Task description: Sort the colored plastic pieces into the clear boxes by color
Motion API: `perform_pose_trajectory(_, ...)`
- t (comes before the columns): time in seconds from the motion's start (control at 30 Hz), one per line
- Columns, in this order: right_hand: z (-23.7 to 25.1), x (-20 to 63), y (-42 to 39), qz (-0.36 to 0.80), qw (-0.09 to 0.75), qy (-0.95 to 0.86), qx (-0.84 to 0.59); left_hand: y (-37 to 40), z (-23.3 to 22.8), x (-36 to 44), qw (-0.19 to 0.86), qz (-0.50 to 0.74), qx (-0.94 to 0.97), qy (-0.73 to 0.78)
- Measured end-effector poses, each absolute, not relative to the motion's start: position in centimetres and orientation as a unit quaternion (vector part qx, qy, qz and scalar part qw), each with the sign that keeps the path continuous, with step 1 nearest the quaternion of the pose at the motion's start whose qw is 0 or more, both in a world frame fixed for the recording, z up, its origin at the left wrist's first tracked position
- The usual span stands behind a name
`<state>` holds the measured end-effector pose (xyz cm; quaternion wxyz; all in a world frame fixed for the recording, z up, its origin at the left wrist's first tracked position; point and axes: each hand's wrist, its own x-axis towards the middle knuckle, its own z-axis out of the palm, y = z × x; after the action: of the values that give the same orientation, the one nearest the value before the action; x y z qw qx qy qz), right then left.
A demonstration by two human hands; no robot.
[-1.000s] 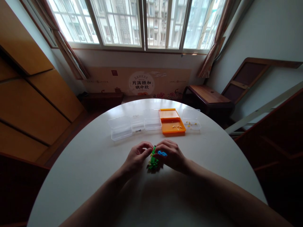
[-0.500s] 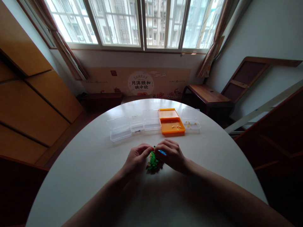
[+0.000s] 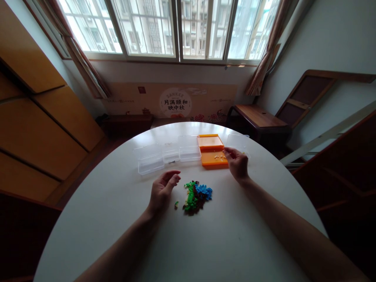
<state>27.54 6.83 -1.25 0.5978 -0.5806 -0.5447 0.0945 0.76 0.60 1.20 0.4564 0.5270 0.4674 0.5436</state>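
Observation:
A pile of small building bricks (image 3: 198,197), green, blue and dark brown, lies on the white table in front of me. My left hand (image 3: 163,188) is beside it on the left, thumb and forefinger a little apart, with nothing visible between them. A tiny green and yellow piece (image 3: 176,205) rests near that hand. Over the right edge of the orange box (image 3: 207,161), my right hand (image 3: 236,161) has its thumb and fingers pinched together. Whatever they may hold is too small to make out. Several pale bits (image 3: 220,157) lie in the box.
Open clear plastic boxes (image 3: 150,163) stand in a row left of the orange one. Another clear box (image 3: 238,140) on the right is partly hidden by my right hand. The round table's far edge (image 3: 188,123) runs behind them. A wooden chair (image 3: 258,116) stands beyond.
Both hands have left the brick pile. My right hand has moved right and away to the orange box; my left has drawn back slightly left. The blue bricks and the small loose piece now show.

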Motion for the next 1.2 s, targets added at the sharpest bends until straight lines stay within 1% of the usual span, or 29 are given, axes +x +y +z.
perform_pose_trajectory(0.1, -1.6, 27.9, 7.0, 0.115, 0.620, -0.512, -0.582, 1.3, 0.6, 0.0, 0.394, 0.535, 0.566, 0.489)
perform_pose_trajectory(0.2, -1.7, 27.4, 6.6, 0.125, 0.620, -0.519, -0.575, 1.4, 0.4, -0.5, 0.292, 0.464, 0.664, 0.508)
perform_pose_trajectory(0.3, -1.6, 26.4, 5.7, 0.122, 0.605, -0.554, -0.559, 1.1, 0.3, -0.5, 0.200, 0.390, 0.753, 0.491)
perform_pose_trajectory(0.5, -1.0, 24.6, 4.1, 0.087, 0.566, -0.630, -0.524, 0.5, 0.2, -0.1, 0.109, 0.283, 0.824, 0.480)
perform_pose_trajectory(0.67, -0.9, 23.9, 3.5, 0.087, 0.556, -0.670, -0.484, 0.3, 0.1, 0.0, 0.074, 0.270, 0.834, 0.475)
perform_pose_trajectory(0.97, -0.8, 23.3, 2.8, 0.066, 0.539, -0.700, -0.464, 0.5, 0.1, 0.0, 0.080, 0.263, 0.834, 0.478)
perform_pose_trajectory(1.07, -0.6, 22.9, 2.4, 0.047, 0.521, -0.728, -0.443, 0.5, 0.2, 0.0, 0.083, 0.262, 0.836, 0.475)
perform_pose_trajectory(1.2, -0.6, 22.2, 1.7, 0.032, 0.481, -0.793, -0.373, 0.5, 0.4, 0.0, 0.104, 0.272, 0.833, 0.471)
